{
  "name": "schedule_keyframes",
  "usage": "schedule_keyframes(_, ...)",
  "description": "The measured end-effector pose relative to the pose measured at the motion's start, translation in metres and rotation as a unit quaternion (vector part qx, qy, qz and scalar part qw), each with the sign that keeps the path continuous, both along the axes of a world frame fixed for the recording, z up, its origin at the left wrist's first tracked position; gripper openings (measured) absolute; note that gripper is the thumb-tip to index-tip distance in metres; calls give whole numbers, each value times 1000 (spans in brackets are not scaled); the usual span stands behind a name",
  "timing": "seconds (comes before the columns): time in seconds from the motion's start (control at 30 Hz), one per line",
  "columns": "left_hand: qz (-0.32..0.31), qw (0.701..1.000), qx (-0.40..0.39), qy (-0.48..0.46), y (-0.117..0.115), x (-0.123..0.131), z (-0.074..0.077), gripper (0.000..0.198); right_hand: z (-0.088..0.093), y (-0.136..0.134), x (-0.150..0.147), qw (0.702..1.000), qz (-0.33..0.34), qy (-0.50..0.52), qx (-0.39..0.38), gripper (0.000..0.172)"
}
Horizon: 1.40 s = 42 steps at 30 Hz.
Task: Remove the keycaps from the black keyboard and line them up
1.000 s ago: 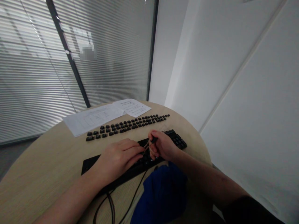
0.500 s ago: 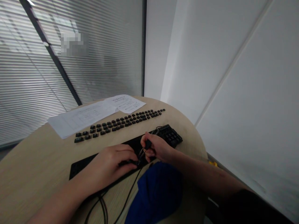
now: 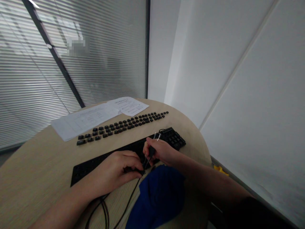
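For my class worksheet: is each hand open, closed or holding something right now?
Left hand: curled near the tip of the wire tool; whether it grips anything cannot be told.
Right hand: closed, holding that tool.

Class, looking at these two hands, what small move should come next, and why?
Probably the left hand should ease what looks like a dark keycap off the wire puller at its lower ends: the fingertips are right there, the right hand holds the puller, and loose keycaps lie in rows beyond the keyboard.
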<state>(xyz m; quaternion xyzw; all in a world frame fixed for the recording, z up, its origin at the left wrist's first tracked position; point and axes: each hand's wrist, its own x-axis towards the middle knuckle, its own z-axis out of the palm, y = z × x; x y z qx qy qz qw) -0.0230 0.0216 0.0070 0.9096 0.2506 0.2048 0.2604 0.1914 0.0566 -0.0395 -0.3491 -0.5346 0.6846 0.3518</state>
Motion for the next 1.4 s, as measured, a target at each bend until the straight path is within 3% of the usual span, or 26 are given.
schedule_keyframes(0.33, 3, 1000, 2, -20, 0, 0, 1, 9, 3, -1, 2, 997, 17, 54, -45, 57)
schedule_keyframes(0.57, 55, 994, 77, -63, 1, -12, 8, 8, 4, 11, 11, 990, -55, 120, -57, 56)
schedule_keyframes(0.77, 125, 967, 183, -122, 5, -19, 6, 10, 10, 0, 10, 995, -34, 89, 21, 35)
schedule_keyframes(0.97, 111, 957, 243, -116, 6, -16, 2, 12, 13, -13, 6, 989, 20, -30, 146, 34)
schedule_keyframes(1.23, 75, 958, 253, -115, 3, -7, 0, 12, 11, -11, 7, 977, 15, -72, 198, 34)
schedule_keyframes(1.4, 134, 956, 240, -97, 2, -10, -1, 22, 9, -16, 6, 961, -38, -101, 253, 28)
